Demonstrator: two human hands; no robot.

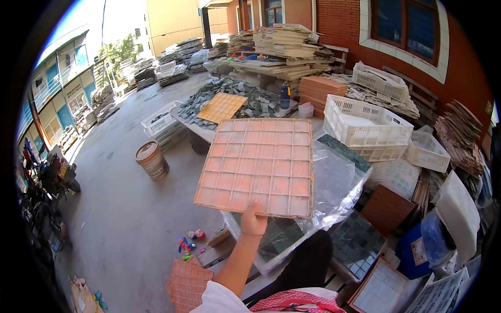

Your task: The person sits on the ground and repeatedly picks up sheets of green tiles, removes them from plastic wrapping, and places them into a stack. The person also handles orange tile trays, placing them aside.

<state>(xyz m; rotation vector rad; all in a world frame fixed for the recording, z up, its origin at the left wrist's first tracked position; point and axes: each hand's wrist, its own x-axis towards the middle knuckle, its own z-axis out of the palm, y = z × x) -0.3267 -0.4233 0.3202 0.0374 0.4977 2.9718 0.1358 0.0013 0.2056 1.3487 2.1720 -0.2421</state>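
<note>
My left hand (253, 221) is closed on the near edge of a square orange grid tray (258, 167), with the thumb on top and the other fingers hidden beneath. Raised ribs divide the tray into square cells, and no tiles lie in them. It is held up over a work table covered with clear plastic film (339, 195), where dark green mosaic tiles (279, 237) show below the tray. Beyond it, a yellow grid tray (222, 107) rests on a heap of loose grey-green tile pieces (240, 91). My right hand is not in view.
A brown bucket (152, 160) and white crates (164, 125) stand on the floor at left. More white crates (365, 125) are stacked at right. Orange grid trays (192, 284) lie at lower left, near small colourful toys (190, 242). A dark tile panel (359, 244) is at lower right.
</note>
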